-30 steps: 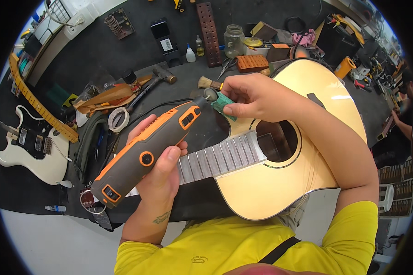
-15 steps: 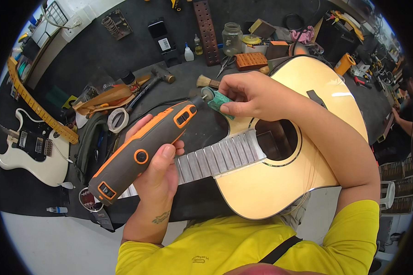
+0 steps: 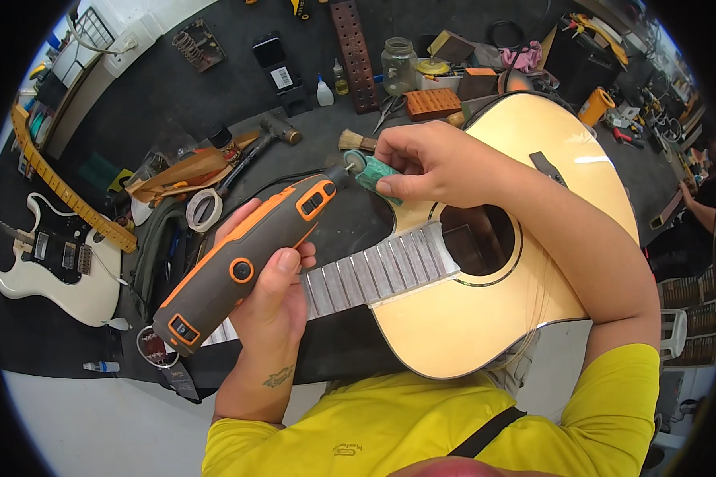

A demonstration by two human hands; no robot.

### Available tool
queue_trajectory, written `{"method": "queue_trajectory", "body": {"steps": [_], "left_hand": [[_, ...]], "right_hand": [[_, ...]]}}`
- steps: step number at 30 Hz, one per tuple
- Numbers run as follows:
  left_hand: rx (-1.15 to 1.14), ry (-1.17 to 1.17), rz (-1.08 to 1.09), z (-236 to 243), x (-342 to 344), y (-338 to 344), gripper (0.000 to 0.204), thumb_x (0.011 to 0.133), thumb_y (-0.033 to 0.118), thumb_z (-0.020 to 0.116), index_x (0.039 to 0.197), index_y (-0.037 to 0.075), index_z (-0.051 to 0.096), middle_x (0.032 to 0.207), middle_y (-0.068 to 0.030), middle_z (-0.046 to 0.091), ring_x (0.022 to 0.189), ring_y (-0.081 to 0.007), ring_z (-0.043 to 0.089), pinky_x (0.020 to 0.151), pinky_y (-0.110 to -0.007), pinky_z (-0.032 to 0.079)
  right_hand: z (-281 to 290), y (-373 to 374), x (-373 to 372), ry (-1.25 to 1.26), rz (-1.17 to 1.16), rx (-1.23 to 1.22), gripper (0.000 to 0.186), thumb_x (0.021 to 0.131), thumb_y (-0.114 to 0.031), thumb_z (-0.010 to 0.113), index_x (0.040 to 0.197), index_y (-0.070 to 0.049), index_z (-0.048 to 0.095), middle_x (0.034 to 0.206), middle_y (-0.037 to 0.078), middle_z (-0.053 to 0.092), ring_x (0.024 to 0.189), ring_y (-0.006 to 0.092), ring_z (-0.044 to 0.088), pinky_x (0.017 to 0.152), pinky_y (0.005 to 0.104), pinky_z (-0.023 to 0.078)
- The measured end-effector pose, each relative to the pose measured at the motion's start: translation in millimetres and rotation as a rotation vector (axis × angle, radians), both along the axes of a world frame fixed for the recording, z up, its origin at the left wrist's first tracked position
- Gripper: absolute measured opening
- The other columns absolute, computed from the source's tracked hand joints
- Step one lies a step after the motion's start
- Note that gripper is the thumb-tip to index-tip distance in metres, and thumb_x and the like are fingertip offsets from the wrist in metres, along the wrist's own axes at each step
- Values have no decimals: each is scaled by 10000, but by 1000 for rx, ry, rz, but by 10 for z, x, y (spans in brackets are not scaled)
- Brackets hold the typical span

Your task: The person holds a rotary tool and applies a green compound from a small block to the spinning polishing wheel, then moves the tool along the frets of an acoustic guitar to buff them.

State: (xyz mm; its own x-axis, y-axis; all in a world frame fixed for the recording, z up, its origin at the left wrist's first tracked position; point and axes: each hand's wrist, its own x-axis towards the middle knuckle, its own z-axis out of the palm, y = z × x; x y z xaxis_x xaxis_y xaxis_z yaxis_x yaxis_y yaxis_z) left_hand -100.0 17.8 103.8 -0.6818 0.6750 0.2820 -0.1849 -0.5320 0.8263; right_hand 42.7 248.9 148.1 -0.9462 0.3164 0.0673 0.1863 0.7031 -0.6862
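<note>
My left hand (image 3: pixel 274 298) is wrapped round a grey and orange rotary tool (image 3: pixel 215 278), held over the guitar's neck. A small round polishing wheel (image 3: pixel 353 162) on its tip touches or nearly touches a green block (image 3: pixel 378 176), which looks like polishing compound. That block is pinched between the thumb and fingers of my right hand (image 3: pixel 422 163). Beneath both hands lies an acoustic guitar (image 3: pixel 445 338) with a pale top, without strings over its neck. Silvery grey tape covers its fretboard (image 3: pixel 374 270) between the frets, and my left hand and the tool hide part of the neck.
A brush (image 3: pixel 356 141) lies just beyond the green block. Left of the tool are a tape roll (image 3: pixel 204 210), a hammer (image 3: pixel 281 127) and a white electric guitar (image 3: pixel 56 274). Scissors (image 3: pixel 388 111), a glass jar (image 3: pixel 398 65) and small bottles stand or lie behind.
Both hands have shifted very slightly left with the tool and the green block. My grip on each is the same.
</note>
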Motion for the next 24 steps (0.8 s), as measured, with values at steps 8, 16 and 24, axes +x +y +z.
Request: {"method": "queue_trajectory", "body": {"steps": [8,16,24], "left_hand": [[-9,14,-2,-2,5,-5,671,838,56,753,1430,-33,450,1214,-183,671,896,-224,719,782,-313,602],[127,-142,-142,-74,-103,7,590,920,201,710,1415,-31,489,1162,-170,700,866,-214,722,774,-312,617],[-177,-160,-204,111,109,108,373,957,272,672,1180,-26,657,927,-142,750,682,-201,722,597,-271,600]], "right_hand": [[31,-28,11,-19,-11,-14,253,919,-192,760,1029,-6,630,827,60,661,751,145,601,695,307,495],[179,313,150,-211,-146,-45,284,962,-262,701,1039,-3,615,864,65,678,706,130,711,642,277,551],[69,572,332,-153,-119,-299,402,969,-352,648,1102,25,609,855,96,629,751,185,749,645,262,565]]}}
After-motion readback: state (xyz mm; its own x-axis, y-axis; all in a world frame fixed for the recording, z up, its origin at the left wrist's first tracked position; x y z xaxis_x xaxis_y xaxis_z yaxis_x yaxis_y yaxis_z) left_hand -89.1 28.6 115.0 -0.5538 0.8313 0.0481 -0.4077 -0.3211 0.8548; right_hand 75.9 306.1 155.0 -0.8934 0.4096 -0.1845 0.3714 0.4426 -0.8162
